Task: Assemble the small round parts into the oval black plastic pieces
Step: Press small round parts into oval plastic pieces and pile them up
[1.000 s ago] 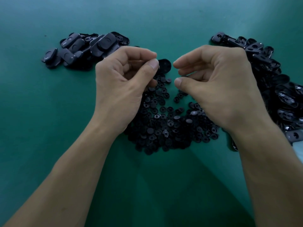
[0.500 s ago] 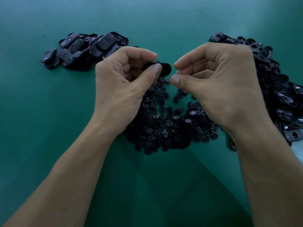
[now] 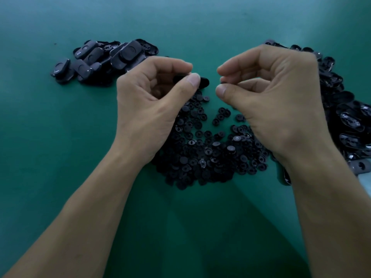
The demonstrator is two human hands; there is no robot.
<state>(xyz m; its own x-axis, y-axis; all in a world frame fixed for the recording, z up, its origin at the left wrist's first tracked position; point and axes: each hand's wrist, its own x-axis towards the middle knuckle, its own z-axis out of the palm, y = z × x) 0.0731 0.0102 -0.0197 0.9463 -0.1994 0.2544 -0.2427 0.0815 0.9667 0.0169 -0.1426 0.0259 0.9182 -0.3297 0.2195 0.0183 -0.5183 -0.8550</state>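
Note:
My left hand (image 3: 152,101) pinches a black oval plastic piece (image 3: 203,82) between thumb and fingers above the table; most of the piece is hidden by the fingers. My right hand (image 3: 277,97) hovers just to its right with fingers curled, and something small and dark (image 3: 223,82) shows at its fingertips; it looks like a round part but is too small to be sure. Under both hands lies a heap of small black round parts (image 3: 210,153) on the green table (image 3: 60,157).
A pile of black oval pieces (image 3: 104,61) lies at the far left. A larger heap of oval pieces (image 3: 345,117) runs along the right edge, partly behind my right hand and wrist.
The right hand moved in close to the oval piece, then drew back a little to the right. The left hand turned the oval piece slightly and kept hold of it.

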